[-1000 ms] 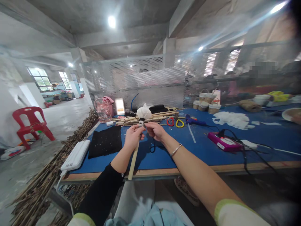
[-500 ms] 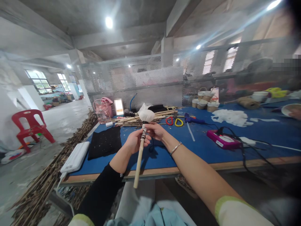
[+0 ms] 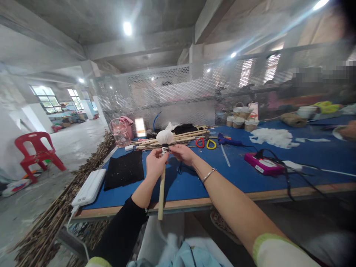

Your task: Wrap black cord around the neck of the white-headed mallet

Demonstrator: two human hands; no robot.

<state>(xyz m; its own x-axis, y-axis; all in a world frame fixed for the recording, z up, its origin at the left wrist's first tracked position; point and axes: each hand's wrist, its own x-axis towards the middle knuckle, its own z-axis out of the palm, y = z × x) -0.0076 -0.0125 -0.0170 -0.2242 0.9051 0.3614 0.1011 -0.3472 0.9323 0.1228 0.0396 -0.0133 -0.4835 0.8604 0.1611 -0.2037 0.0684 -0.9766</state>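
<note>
Over the front part of the blue table (image 3: 191,187), a wooden stick (image 3: 161,196) is held nearly upright by the left hand (image 3: 155,163); its lower end is left hanging past the table's front edge, and its top is capped by a round white cloth bundle (image 3: 164,137); just under the bundle the neck is bound with a black-and-white wrapping (image 3: 165,150). The stick is gripped by the curled left fingers, with the thumb pressed against the front, just below the wrapping; by the right hand (image 3: 183,154) the wrapping is approached from the side, the thumb and forefinger pinched together close beside it; whether cord is caught between those tips cannot be told; a dark loop of cord (image 3: 180,169) is seen on the table below that hand. Behind the bundle a pile of thin sticks (image 3: 191,136) is spread; to its right are set a red handle (image 3: 200,147) and a yellow handle (image 3: 211,147), then a blue glue gun (image 3: 235,143); farther right a purple box (image 3: 263,165) is placed, with white scraps (image 3: 272,138) heaped behind it; on the left a black cloth (image 3: 124,170) is laid flat, and near it a white power bank (image 3: 89,188) is plugged into a cable.
</note>
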